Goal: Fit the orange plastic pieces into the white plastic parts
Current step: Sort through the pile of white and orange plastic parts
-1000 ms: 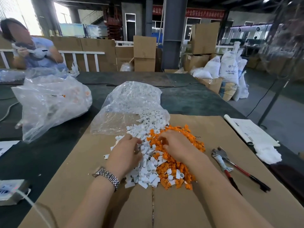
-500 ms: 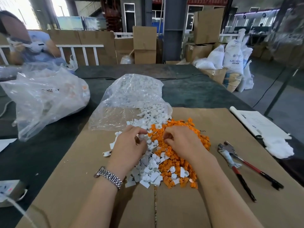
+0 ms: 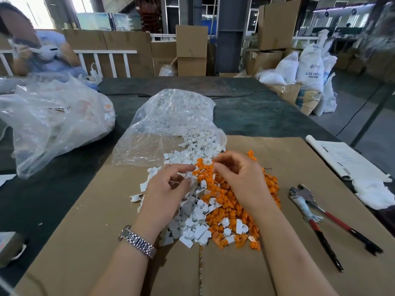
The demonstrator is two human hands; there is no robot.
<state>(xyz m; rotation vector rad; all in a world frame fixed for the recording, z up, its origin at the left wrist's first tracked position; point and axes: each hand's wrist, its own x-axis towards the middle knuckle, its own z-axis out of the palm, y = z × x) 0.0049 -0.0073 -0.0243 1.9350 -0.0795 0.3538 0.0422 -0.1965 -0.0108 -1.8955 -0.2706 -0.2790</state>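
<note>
Two hands [image 3: 205,180] with curled fingers pinch small pieces above mingled white parts [image 3: 192,223] and orange pieces [image 3: 230,210].

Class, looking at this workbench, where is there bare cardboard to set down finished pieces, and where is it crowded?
Free: the cardboard sheet left of the white parts, and the strip between the orange pieces and the red-handled pliers. Crowded: the middle, where both piles meet under the left hand and right hand.

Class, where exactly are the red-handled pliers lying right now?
The red-handled pliers lie on the cardboard, right of the orange pieces, below the white cloth.
</note>
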